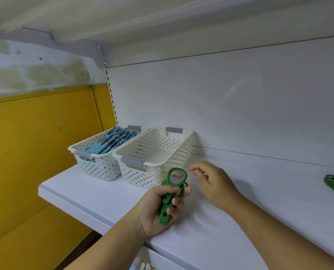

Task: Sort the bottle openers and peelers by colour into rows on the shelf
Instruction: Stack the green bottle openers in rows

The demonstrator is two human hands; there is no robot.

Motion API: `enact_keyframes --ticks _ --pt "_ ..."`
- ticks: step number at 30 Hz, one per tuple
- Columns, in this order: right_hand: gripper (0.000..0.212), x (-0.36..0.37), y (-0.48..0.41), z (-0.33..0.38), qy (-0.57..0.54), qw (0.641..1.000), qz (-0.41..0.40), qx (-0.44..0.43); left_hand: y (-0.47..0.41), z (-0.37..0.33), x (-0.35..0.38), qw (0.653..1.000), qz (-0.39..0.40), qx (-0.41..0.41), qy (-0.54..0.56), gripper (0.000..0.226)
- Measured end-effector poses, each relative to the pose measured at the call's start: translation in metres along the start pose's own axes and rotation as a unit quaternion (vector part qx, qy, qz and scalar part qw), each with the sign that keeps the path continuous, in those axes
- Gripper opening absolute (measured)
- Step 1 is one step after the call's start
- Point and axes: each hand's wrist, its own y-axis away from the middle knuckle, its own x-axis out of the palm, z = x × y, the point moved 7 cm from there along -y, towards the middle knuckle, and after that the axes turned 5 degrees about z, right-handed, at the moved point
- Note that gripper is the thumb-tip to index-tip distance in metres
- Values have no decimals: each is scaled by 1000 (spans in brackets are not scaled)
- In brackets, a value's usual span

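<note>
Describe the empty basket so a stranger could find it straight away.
On the white shelf, two white perforated baskets sit side by side at the left end. It is the right basket. Unlike the left basket, packed with blue tools, it holds nothing.

Bare left hand (156, 208) and bare right hand (215, 185) on bare forearms (275, 228)

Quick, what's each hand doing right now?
Left hand: grips green bottle openers.
Right hand: open, holding nothing.

Stained wall (35, 71) tops yellow panelling (41, 145) beside white shelf (96, 193).
</note>
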Motion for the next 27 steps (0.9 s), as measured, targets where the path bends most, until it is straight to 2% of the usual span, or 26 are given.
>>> enact_keyframes --ticks 3,5,7,10,12,15,17,19,22,24,27 --pt "34 24 7 -4 140 975 175 5 -2 -2 3 998 49 24 13 62" --pt "36 37 13 -2 209 948 242 13 -3 -3 4 997 66 28 4 77" --pt "23 32 12 -1 185 959 205 58 -2 -3 6 998 59 26 7 79" --pt "32 16 10 -18 140 973 129 132 1 -4 8 999 21 42 -12 53" --pt "30 12 10 -29 65 976 120 172 4 -4 11 998 6 49 -32 43" --pt "27 8 11 -37 -39 969 126 210 4 -3 11 998 -9 59 -28 41" --pt "22 -7 6 -42 -117 966 66 221 4 -4 11 997 -20 71 -26 40" --pt "19 -26 4 -43 -218 949 3 228 4 -3 13 996 -28 78 -28 33" --pt "16 -38 3 -37 -356 908 -19 218 1 -4 15 993 -52 80 -74 21" --pt "16 -36 0 -27 -378 904 -13 201 -7 -2 21 986 -61 77 -138 25" --pt "17 -32 -3 -17 -328 927 -33 182 -26 7 37 982 -18 56 -178 43"
